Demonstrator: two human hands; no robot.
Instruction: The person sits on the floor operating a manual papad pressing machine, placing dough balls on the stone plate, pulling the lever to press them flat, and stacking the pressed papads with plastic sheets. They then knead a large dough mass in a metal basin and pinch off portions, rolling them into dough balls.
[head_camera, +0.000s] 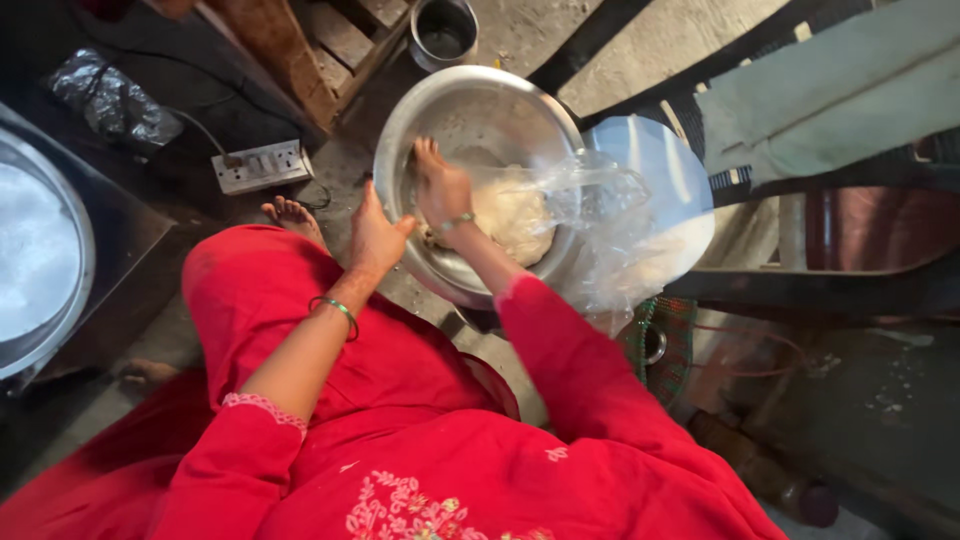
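A large steel bowl (480, 105) stands on the floor in front of me, with a pale lump of dough (512, 215) in it. My right hand (440, 185) reaches down inside the bowl and presses into the dough's left side, fingers spread. My left hand (378, 238) rests on the bowl's near left rim and steadies it. Both wrists wear green bangles. A crumpled clear plastic bag (610, 230) lies over the bowl's right rim.
A round white lid or plate (660, 170) sits under the bag at the right. A small steel pot (444, 30) stands beyond the bowl. A white socket board (262, 165) lies left, near my bare foot (292, 215). A big steel basin (40, 260) is far left.
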